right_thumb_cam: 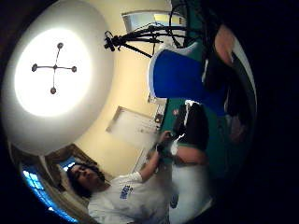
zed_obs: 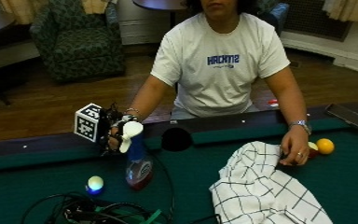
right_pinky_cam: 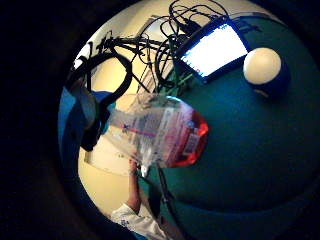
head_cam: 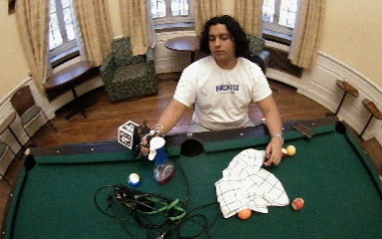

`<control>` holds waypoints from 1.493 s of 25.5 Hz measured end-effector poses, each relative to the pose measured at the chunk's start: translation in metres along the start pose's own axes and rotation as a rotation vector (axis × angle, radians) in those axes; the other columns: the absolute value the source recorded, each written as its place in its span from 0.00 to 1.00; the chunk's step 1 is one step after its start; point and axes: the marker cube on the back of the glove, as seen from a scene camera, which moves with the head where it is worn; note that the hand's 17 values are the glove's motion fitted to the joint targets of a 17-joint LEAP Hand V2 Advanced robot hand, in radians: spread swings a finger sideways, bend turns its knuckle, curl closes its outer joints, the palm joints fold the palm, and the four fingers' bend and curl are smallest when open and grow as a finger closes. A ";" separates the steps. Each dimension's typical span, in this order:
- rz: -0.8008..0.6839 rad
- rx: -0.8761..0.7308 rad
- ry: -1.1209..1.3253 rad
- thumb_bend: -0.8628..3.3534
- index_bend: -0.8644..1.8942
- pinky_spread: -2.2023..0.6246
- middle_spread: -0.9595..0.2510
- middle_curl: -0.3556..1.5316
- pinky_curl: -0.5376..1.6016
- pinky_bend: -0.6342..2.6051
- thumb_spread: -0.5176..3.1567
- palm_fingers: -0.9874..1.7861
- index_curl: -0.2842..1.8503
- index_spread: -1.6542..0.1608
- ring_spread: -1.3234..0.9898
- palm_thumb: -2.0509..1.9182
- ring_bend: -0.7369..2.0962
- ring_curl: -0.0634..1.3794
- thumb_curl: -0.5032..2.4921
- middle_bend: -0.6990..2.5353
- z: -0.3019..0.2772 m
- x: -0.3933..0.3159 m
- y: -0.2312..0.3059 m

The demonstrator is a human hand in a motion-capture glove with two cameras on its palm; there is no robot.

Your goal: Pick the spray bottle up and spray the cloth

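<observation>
A green-felt pool table in a curtained sitting room carried the checked cloth at about four o'clock from the spray bottle, well apart from it, with the bare left hand resting on the felt at the cloth's far edge. The gloved right hand was curled round the bottle's blue neck under the white head, the red-tinted base hanging at or just above the felt; the bottle looked like rigid, smooth, light plastic with little liquid, best held at the neck with a finger free for the trigger. The little-finger palm view alone showed the clear labelled body and a blue-and-white ball, whereas the thumb-side palm view showed only the blue neck, and the outside views showed the cloth.
</observation>
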 end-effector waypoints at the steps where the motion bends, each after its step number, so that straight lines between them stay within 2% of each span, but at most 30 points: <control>1: -0.002 -0.002 0.006 0.19 0.45 0.71 0.61 0.56 0.57 0.46 0.34 0.67 0.39 0.76 0.48 0.75 0.61 0.49 0.39 0.43 0.000 0.001 0.001; 8: -0.011 -0.016 0.035 0.19 0.37 0.70 0.60 0.51 0.52 0.41 0.37 0.64 0.34 0.73 0.48 0.73 0.55 0.43 0.37 0.38 0.005 0.002 0.000; 10: -0.006 -0.035 0.040 0.19 0.38 0.71 0.61 0.50 0.51 0.38 0.38 0.62 0.34 0.72 0.48 0.73 0.53 0.41 0.37 0.37 0.008 0.003 -0.001; 12: -0.005 -0.049 0.040 0.19 0.40 0.74 0.62 0.49 0.50 0.36 0.38 0.56 0.35 0.72 0.49 0.72 0.48 0.38 0.36 0.36 0.012 0.003 -0.002; 15: 0.006 -0.063 0.035 0.19 0.39 0.78 0.63 0.47 0.49 0.34 0.39 0.54 0.34 0.72 0.50 0.72 0.45 0.37 0.35 0.35 0.019 0.002 -0.007; 23: 0.056 -0.087 0.021 0.20 0.36 0.82 0.64 0.44 0.44 0.30 0.40 0.57 0.31 0.72 0.51 0.71 0.42 0.31 0.34 0.33 0.041 0.001 -0.023; 29: 0.045 -0.060 -0.013 0.20 0.35 0.81 0.64 0.42 0.42 0.29 0.40 0.63 0.29 0.72 0.50 0.71 0.45 0.31 0.33 0.31 0.056 0.003 -0.034; 38: 0.047 -0.063 -0.034 0.19 0.35 0.80 0.63 0.40 0.43 0.28 0.39 0.65 0.28 0.70 0.49 0.69 0.47 0.33 0.31 0.30 0.079 0.014 -0.042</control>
